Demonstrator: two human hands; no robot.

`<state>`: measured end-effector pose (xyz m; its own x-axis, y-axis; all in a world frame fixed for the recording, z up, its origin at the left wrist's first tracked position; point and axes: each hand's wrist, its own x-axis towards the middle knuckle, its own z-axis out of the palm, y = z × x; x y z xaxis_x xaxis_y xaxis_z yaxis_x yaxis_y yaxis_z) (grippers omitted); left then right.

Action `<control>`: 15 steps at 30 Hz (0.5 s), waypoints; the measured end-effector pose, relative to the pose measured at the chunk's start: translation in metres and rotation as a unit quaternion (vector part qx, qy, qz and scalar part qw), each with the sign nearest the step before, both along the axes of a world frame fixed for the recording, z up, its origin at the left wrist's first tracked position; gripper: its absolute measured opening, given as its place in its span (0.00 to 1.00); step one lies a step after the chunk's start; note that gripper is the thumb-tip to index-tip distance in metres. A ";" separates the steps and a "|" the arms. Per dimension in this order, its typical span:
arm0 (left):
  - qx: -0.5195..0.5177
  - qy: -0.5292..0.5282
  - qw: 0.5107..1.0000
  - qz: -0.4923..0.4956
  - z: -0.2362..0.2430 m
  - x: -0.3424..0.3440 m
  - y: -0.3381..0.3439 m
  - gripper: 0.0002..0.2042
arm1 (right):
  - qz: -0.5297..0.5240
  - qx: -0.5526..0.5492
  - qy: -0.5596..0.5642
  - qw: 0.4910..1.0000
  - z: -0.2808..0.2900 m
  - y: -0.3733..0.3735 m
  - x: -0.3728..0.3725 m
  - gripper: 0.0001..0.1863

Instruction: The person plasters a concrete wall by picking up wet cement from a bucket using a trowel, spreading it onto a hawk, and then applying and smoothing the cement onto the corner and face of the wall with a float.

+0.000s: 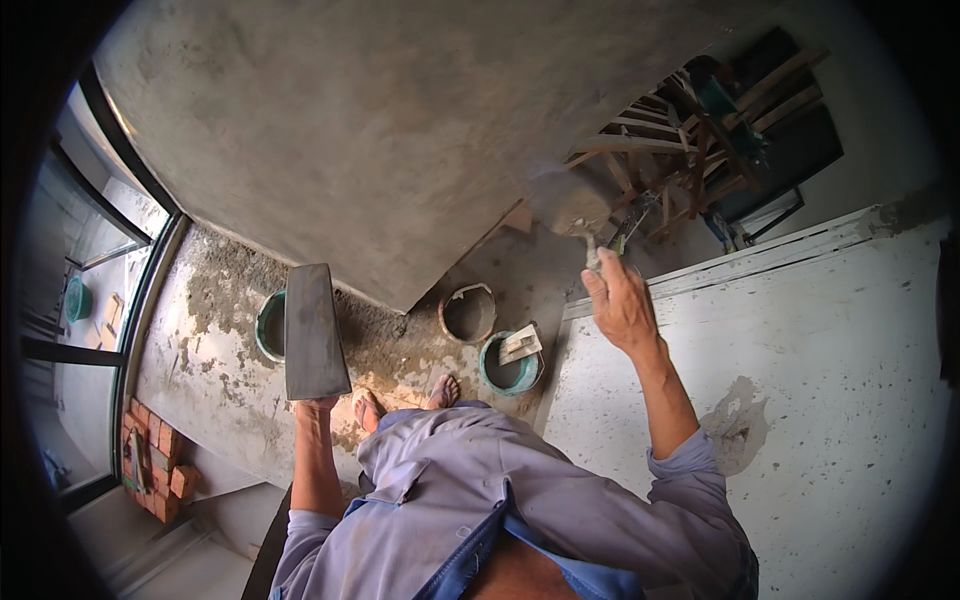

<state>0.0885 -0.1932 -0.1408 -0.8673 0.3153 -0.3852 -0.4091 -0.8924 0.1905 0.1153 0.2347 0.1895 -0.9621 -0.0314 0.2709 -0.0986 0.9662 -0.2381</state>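
My left hand (315,405) grips a long dark rectangular plastering board (314,325), which hides most of its fingers. My right hand (617,300) is closed on the mortar-caked handle of a trowel (582,213), its blade raised near the edge of a grey plastered wall (300,130). Between the board and the trowel, lower down on the floor, stand a grey-lined bucket (466,320) and a teal bucket (492,375) with a pale flat tool (519,343) across it. Another teal bucket (268,338) is partly hidden behind the board.
A stained floor (210,300) lies around my sandalled feet (443,393). A glass window (80,240) and stacked red bricks (150,460) are at left. A white panel or ledge (820,380) spans the right, with piled timber (690,160) beyond it.
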 end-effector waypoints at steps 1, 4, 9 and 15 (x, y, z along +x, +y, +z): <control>-0.001 0.000 1.000 0.001 0.000 0.000 -0.001 0.20 | 0.005 0.001 -0.021 1.000 -0.017 0.001 0.002 0.18; -0.005 -0.002 1.000 0.002 0.000 0.004 -0.008 0.20 | 0.020 -0.006 -0.083 0.996 -0.043 -0.008 0.012 0.16; -0.018 -0.008 1.000 0.010 -0.003 0.009 -0.018 0.20 | -0.025 -0.063 -0.006 0.998 0.028 -0.014 0.007 0.20; -0.011 -0.006 1.000 0.004 -0.002 0.004 -0.016 0.20 | -0.053 -0.008 0.028 0.998 0.041 -0.008 -0.001 0.21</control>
